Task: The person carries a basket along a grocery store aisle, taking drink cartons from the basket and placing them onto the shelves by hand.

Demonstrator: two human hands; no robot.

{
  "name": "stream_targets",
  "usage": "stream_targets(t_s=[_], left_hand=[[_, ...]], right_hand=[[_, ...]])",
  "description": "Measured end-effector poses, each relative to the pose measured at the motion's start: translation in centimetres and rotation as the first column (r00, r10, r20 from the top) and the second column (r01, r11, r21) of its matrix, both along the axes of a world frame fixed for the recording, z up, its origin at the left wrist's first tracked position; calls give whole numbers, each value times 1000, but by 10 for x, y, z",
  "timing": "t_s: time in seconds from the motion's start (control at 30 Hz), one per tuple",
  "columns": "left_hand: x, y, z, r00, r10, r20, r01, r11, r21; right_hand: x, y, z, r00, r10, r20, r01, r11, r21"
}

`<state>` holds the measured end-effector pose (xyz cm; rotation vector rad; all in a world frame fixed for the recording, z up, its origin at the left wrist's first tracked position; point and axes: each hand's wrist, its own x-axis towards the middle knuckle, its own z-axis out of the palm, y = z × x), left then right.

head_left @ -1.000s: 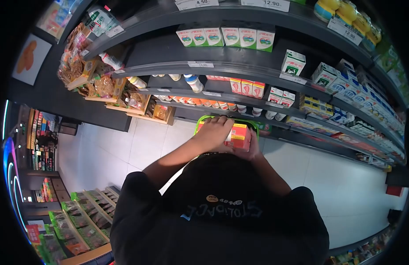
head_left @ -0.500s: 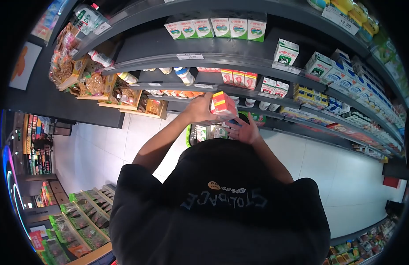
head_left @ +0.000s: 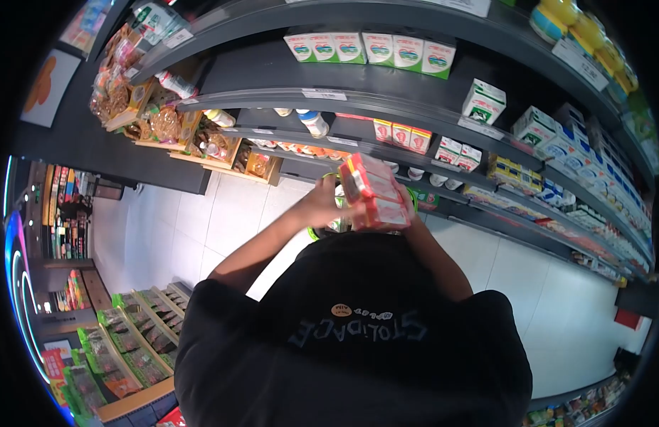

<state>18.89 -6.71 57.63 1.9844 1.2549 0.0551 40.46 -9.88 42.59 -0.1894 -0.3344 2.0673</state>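
Note:
A red-and-white pack of drink cartons [head_left: 376, 192] is held up in front of my chest, tilted, with several cartons side by side. My right hand [head_left: 408, 203] grips its right side, the fingers partly hidden behind it. At the pack's lower left is my left hand [head_left: 321, 205], its fingers apart and one fingertip appearing to touch the cartons; it is slightly blurred. Below and behind the pack, a basket with a bright green rim [head_left: 314, 233] shows in part, with packaged goods inside, mostly hidden by the pack and my hands.
Dark shelves [head_left: 258, 75] curve across the front, bearing white-and-green milk boxes [head_left: 379, 51], small red-and-white cartons [head_left: 402, 135] and bottles [head_left: 313, 123]. Wooden bins of bread [head_left: 166, 124] stand at left. Behind left is a rack of green packets [head_left: 134, 334]. Pale tiles [head_left: 479, 263] cover the floor.
The pack has turned, showing its long side instead of its end, and sits slightly lower. My right hand, open before, now grips it; my left hand has loosened and slid lower.

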Motion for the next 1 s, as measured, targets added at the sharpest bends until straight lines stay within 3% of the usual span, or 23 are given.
stream_targets(t_s=[0.03,0.07,0.1,0.2,0.27,0.37,0.43,0.47,0.5,0.57,0.6,0.63,0.7,0.73,0.8,0.83,0.87,0.9,0.93,1.0], left_hand=[[-1,-21,6,985,-39,-167,121,851,511],[-2,-25,15,958,-217,-185,285,764,579],[2,-26,13,883,-335,-329,470,615,634],[9,-31,4,816,-426,-391,575,526,627],[13,-24,-28,816,-496,-295,504,364,783],[12,-17,-42,802,-530,-277,545,457,703],[9,-11,-39,798,-537,-273,566,514,644],[8,-8,-38,799,-540,-264,577,568,586],[6,-2,-43,794,-499,-347,600,553,578],[8,14,-48,832,-426,-356,552,701,452],[8,23,-53,860,-367,-355,504,721,476],[7,31,-58,886,-304,-349,450,741,498],[2,52,-69,905,-196,-378,398,705,587],[6,61,-56,892,-174,-418,386,776,499],[9,80,-48,899,-124,-420,352,775,525],[8,90,-48,904,-66,-422,315,771,554],[7,99,-50,905,-72,-419,316,772,551],[5,109,-52,914,-42,-403,299,742,600],[5,120,-54,923,-16,-384,283,705,650],[6,136,-58,925,4,-381,281,668,689]], right_hand=[[1,-6,-6,999,-54,3,54,996,-72],[1,-10,-14,997,-11,-74,4,995,-104],[0,-15,-16,997,8,-75,-16,994,-105],[-8,-18,-16,929,299,-219,-322,944,-76],[-16,-12,-23,909,337,-245,-368,925,-93],[-22,-13,3,896,357,-263,-384,922,-55],[-24,-10,7,910,350,-224,-329,936,125],[-27,-4,-9,888,306,-343,-354,932,-84],[-25,-4,-18,890,299,-345,-348,934,-87],[-8,-4,-41,935,324,-147,-352,898,-262],[6,-1,-63,931,365,-8,-355,899,-256],[13,-2,-85,927,331,-177,-375,813,-445],[36,-14,-97,934,295,201,-149,834,-532],[46,-22,-110,935,293,200,-145,830,-538],[62,-41,-135,975,105,195,35,797,-603],[70,-51,-138,975,102,197,40,793,-607],[78,-62,-142,962,24,273,144,804,-576],[82,-70,-143,936,-58,346,248,808,-535],[88,-76,-138,931,-41,363,282,713,-642],[91,-91,-138,922,-80,379,329,679,-656]])
